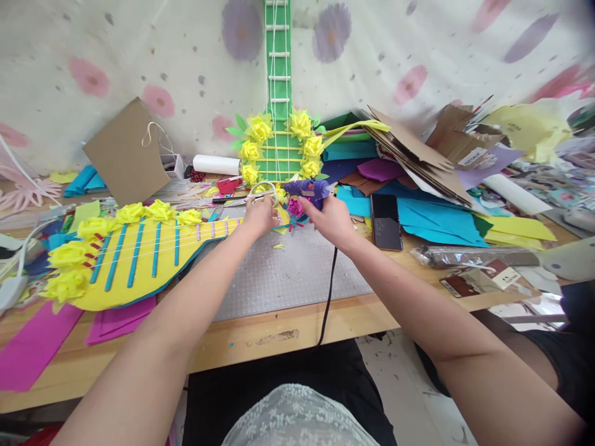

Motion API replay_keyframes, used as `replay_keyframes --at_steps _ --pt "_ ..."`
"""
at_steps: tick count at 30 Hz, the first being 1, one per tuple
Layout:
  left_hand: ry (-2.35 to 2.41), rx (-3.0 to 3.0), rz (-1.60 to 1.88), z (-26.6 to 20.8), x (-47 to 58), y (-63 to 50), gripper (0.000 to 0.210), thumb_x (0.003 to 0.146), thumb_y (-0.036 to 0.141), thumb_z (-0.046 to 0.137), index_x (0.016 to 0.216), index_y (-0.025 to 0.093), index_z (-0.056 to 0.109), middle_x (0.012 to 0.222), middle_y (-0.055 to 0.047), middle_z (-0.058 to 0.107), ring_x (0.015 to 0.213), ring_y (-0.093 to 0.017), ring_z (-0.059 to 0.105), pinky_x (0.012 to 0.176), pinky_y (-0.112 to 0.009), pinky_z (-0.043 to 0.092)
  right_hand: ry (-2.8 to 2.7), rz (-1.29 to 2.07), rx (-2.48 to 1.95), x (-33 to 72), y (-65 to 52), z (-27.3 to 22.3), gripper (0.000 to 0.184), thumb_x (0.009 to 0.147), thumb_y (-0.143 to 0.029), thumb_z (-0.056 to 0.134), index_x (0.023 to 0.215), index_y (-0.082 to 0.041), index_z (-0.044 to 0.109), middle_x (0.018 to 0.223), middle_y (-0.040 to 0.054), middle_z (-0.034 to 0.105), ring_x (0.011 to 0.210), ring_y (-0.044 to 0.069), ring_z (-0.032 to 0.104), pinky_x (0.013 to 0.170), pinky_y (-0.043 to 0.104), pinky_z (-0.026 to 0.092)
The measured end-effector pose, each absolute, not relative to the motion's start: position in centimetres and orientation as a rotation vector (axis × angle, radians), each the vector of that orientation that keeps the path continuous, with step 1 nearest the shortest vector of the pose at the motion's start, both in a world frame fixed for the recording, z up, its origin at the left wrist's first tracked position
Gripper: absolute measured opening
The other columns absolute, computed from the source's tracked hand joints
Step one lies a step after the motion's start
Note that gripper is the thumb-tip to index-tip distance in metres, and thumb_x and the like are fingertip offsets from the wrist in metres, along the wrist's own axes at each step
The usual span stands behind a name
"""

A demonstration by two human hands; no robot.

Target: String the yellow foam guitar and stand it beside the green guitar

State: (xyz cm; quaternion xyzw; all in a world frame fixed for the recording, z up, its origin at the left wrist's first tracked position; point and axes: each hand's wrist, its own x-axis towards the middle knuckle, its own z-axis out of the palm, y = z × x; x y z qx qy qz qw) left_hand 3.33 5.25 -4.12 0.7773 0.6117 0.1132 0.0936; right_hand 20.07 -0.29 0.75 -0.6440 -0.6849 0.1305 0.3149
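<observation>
My left hand (261, 215) is closed over the narrow neck of a yellow paper guitar (153, 260), its fingertips partly hidden. Scissors with pale handle loops (264, 193) lie just beyond those fingers; whether they touch I cannot tell. Teal strips, white strings and yellow paper flowers decorate the guitar's body. A purple hot glue gun (307, 192) is gripped in my right hand (331, 220), its black cord hanging over the table's front edge. Close to its nozzle is a small magenta flower (294, 207). Behind both hands stands a green paper guitar (277, 142) with yellow roses.
Under my hands is a grey cutting mat (297, 279). A phone (386, 222) lies to the right, beside blue paper sheets (439, 217) and stacked cardboard (418, 155). Magenta sheets (39, 347) are at the left front. A person's dark sleeve (579, 347) shows at the right edge.
</observation>
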Motion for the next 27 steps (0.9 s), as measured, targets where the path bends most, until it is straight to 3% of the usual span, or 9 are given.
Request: replay_keyframes --at_steps 6,12,18,23,27 --pt "1.801 2.252 0.339 -3.9 3.3 4.9 0.043 0.067 0.029 0.062 0.105 0.018 0.042 0.099 -0.006 0.069 0.110 -0.023 0.054 0.102 -0.041 0.018 -1.440 0.413 -1.379 23.5 0.0 1.1 0.051 0.084 -0.058 0.034 0.088 -0.016 0.061 0.063 0.0032 0.059 0.054 0.012 0.056 0.052 0.025 0.044" --pt "1.810 2.243 0.340 -3.6 3.4 4.6 0.045 0.067 0.032 0.063 0.105 0.019 0.043 0.102 -0.007 0.068 0.110 -0.024 0.053 0.101 -0.040 0.020 -1.191 0.357 -1.298 26.7 -0.1 -1.3 0.046 0.083 -0.057 0.037 0.077 -0.017 0.058 0.055 -0.0011 0.051 0.043 0.009 0.046 0.045 0.024 0.040" --pt "1.820 2.246 0.333 -3.5 3.4 4.5 0.046 0.066 0.032 0.063 0.105 0.018 0.044 0.101 -0.007 0.068 0.109 -0.025 0.054 0.099 -0.039 0.022 -1.099 0.344 -1.379 28.1 -0.4 -4.2 0.048 0.083 -0.057 0.036 0.080 -0.015 0.058 0.055 -0.0005 0.053 0.046 0.010 0.049 0.050 0.027 0.044" --pt "1.827 2.253 0.319 -3.6 3.4 4.6 0.043 0.066 0.032 0.063 0.103 0.019 0.044 0.100 -0.006 0.068 0.109 -0.025 0.054 0.099 -0.039 0.023 -1.231 0.567 -1.733 28.2 0.4 -6.7 0.046 0.077 -0.056 0.046 0.089 -0.015 0.060 0.062 0.0033 0.061 0.049 0.014 0.056 0.053 0.029 0.047" --pt "1.814 2.297 0.361 -3.9 3.2 4.6 0.039 0.067 0.033 0.062 0.101 0.019 0.045 0.100 -0.006 0.068 0.110 -0.026 0.052 0.099 -0.041 0.024 -1.360 0.445 -1.950 27.4 0.4 -8.0 0.047 0.078 -0.052 0.045 0.099 -0.013 0.060 0.076 0.0102 0.066 0.072 0.023 0.063 0.066 0.034 0.047"
